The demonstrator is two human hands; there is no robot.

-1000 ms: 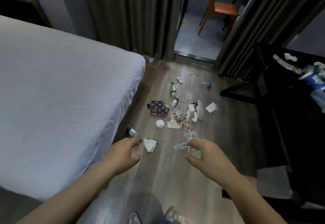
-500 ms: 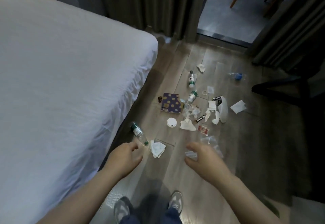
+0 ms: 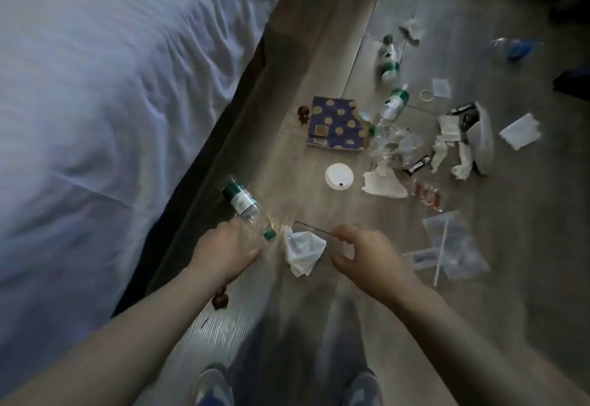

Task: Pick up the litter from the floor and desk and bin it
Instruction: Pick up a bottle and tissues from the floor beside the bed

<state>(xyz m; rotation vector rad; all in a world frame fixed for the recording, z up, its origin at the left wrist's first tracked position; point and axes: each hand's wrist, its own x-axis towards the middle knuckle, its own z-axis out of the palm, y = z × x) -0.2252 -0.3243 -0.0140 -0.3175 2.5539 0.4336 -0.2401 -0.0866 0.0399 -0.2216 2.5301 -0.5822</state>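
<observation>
Two hands have dropped low to the floor (image 3: 306, 38) within a second. Lower left of centre, the left hand (image 3: 225, 247) now meets the cap end of the water bottle (image 3: 244, 209) beside the bed (image 3: 95, 102); blur hides whether it grips. Just right, the crumpled tissue (image 3: 303, 251) lies between the hands, with the right hand (image 3: 367, 257) hooked over its edge, thumb apart, pinching nothing. Collection looks to be only starting; no bin is in view.

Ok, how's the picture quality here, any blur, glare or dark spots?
Head view: dim overall; the left hand, right hand and shoes are motion-blurred; a bright glare patch sits on the floor near the bottle; the top right corner goes dark.
</observation>
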